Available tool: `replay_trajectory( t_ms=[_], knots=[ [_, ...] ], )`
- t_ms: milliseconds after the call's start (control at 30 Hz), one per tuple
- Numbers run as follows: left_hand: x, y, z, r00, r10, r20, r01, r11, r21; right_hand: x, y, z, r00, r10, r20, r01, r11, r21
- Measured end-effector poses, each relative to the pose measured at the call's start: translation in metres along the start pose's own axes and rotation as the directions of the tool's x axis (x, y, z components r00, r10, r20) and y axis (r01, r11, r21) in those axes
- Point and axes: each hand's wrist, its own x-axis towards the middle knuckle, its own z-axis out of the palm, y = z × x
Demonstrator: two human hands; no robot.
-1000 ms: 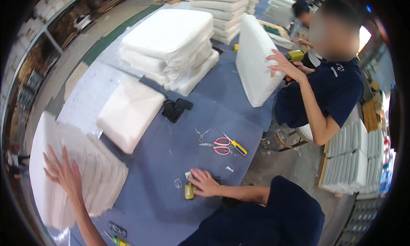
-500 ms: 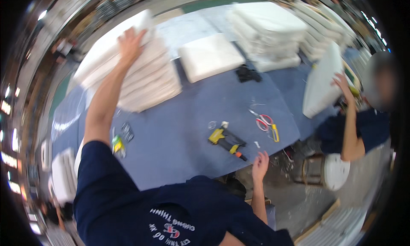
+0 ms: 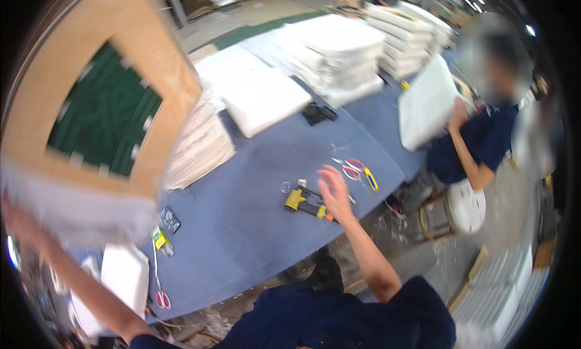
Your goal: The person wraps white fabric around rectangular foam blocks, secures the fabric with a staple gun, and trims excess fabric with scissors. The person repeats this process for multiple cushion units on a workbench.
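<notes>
Seat panel: the padded seat panel (image 3: 100,140) is tilting up well left of the staple gun (image 3: 296,199), its wood-framed underside and green webbing (image 3: 109,104) facing the wearer.
Left hand: the left hand (image 3: 27,228), far left of the staple gun, is holding the panel's lower padded edge, fingers clamping on it, though blur is hiding their tips; the soft rim is probably giving more purchase than the flat underside.
Right hand: the right hand (image 3: 333,193) is hovering just right of the staple gun, fingers curving loosely apart around nothing; whether it is touching the handle, I cannot tell.
Staple gun: it is lying on the bench (image 3: 242,228), seemingly sitting there for easy reach.
Pad stack: the layered pad stack (image 3: 196,152) is standing left of the staple gun and beyond it, the raised panel partly blocking it.
Scissors: red-handled scissors (image 3: 352,169) and a yellow-handled screwdriver (image 3: 371,179) are lying right of the staple gun.
Co-worker: beyond these, further right, a co-worker (image 3: 472,137) is steadying an upright white pad (image 3: 430,104), occupying that end.
</notes>
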Motion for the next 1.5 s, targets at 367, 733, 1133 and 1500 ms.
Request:
replay_trajectory(
  t_ms=[367,733,1133,1500],
  knots=[
    [-0.37,-0.042,-0.072,0.148,-0.854,0.499,0.959,0.0,-0.285,-0.054,-0.071,0.1,0.761,0.539,0.362,-0.62,0.44,0.65],
    [-0.706,0.126,-0.187,-0.169,-0.78,0.602,0.668,0.358,0.652,-0.056,0.16,-0.049,0.887,0.338,0.316,0.008,0.671,-0.741],
    [-0.699,0.266,-0.271,-0.59,-0.781,0.206,0.792,-0.51,0.337,0.056,0.32,-0.1,0.958,0.097,0.27,0.166,0.579,-0.798],
    [-0.628,0.438,-0.283,0.245,-0.875,0.417,0.875,0.385,0.294,0.024,0.289,-0.139,0.935,0.294,0.198,-0.23,0.928,-0.293]
  ],
)
